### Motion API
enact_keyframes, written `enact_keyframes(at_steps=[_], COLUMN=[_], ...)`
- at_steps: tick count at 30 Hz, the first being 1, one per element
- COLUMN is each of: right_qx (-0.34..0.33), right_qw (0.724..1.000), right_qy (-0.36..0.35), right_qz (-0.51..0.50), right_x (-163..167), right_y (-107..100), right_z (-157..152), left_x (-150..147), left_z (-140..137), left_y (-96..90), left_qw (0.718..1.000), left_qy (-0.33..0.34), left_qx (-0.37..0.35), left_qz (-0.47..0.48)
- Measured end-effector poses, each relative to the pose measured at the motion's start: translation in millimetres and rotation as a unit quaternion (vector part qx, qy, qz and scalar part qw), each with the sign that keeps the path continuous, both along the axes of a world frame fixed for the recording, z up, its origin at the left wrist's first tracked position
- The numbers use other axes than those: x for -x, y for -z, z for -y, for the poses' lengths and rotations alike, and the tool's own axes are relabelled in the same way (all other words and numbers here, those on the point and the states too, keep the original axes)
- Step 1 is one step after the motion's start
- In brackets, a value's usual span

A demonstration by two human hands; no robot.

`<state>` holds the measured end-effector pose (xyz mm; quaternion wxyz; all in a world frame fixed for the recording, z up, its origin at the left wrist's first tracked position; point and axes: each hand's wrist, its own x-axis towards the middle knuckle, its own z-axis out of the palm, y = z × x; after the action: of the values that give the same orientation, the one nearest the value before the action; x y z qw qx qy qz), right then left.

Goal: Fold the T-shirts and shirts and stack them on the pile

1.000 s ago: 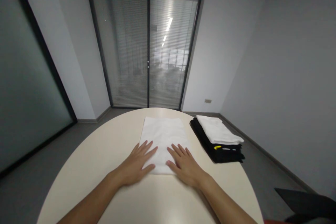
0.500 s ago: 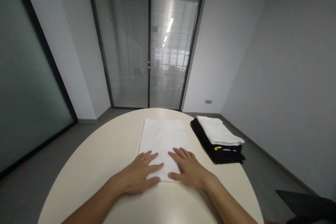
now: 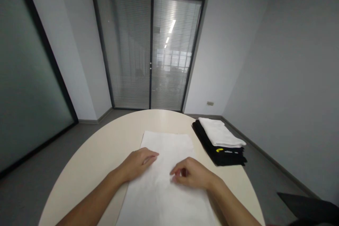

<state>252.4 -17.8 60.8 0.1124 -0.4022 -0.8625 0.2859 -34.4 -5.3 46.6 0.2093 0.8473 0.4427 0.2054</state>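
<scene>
A white cloth (image 3: 169,197) lies flat on the table in front of me, running from mid-table down past the bottom of the view. My left hand (image 3: 137,164) is over its left edge, fingers pressed together and thumb close beneath them; I see no cloth raised between them. Above the cloth's right half, my right hand (image 3: 190,173) is curled, its thumb and fingertips drawn close with nothing visible between them. Contact between the right fingertips and the cloth cannot be made out.
At the table's right edge, a folded white cloth (image 3: 221,132) tops a stack of folded black cloths (image 3: 230,157) with a yellow mark. The round cream table (image 3: 87,169) ends before a glass partition with blinds. A dark object (image 3: 309,206) stands at lower right.
The white cloth now reaches toward me beyond the lower edge, and its far edge has come nearer. Both hands, earlier spread flat on it, have drawn their fingers together.
</scene>
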Motion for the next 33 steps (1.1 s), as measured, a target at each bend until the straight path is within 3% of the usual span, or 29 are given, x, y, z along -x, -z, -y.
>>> enact_keyframes(at_steps=[2,5,8,10,14,18,22,25,28,33], right_qx=[-0.07,-0.146,-0.081,-0.038,-0.073,-0.115,-0.163,-0.18,-0.146,-0.107], right_qw=[0.997,0.984,0.975,0.971,0.977,0.977,0.94,0.908,0.912,0.921], right_qy=[0.037,0.102,0.181,0.195,0.167,0.169,0.298,0.371,0.378,0.374], right_qz=[-0.008,0.022,0.106,0.135,0.113,0.054,0.039,0.071,0.06,-0.011], right_x=[0,-6,-15,-21,-27,-30,-37,-43,-47,-48], right_y=[4,13,25,28,19,15,27,36,42,44], right_z=[-4,-15,-25,-27,-24,-25,-38,-48,-55,-62], left_x=[6,12,14,14,11,12,24,33,36,33], left_z=[-9,-17,-18,-16,-12,-16,-30,-39,-44,-47], left_y=[11.9,28.4,34.8,31.2,14.8,12.0,27.9,36.5,37.3,33.5], left_qw=[0.999,0.996,0.993,0.992,0.996,0.991,0.965,0.957,0.955,0.951], left_qy=[0.001,0.003,-0.005,-0.005,-0.021,-0.115,-0.246,-0.286,-0.292,-0.274], left_qx=[-0.049,-0.018,0.012,0.015,-0.002,-0.047,-0.081,-0.04,0.034,0.09], left_qz=[-0.02,-0.085,-0.121,-0.124,-0.087,-0.049,-0.052,-0.022,0.047,0.108])
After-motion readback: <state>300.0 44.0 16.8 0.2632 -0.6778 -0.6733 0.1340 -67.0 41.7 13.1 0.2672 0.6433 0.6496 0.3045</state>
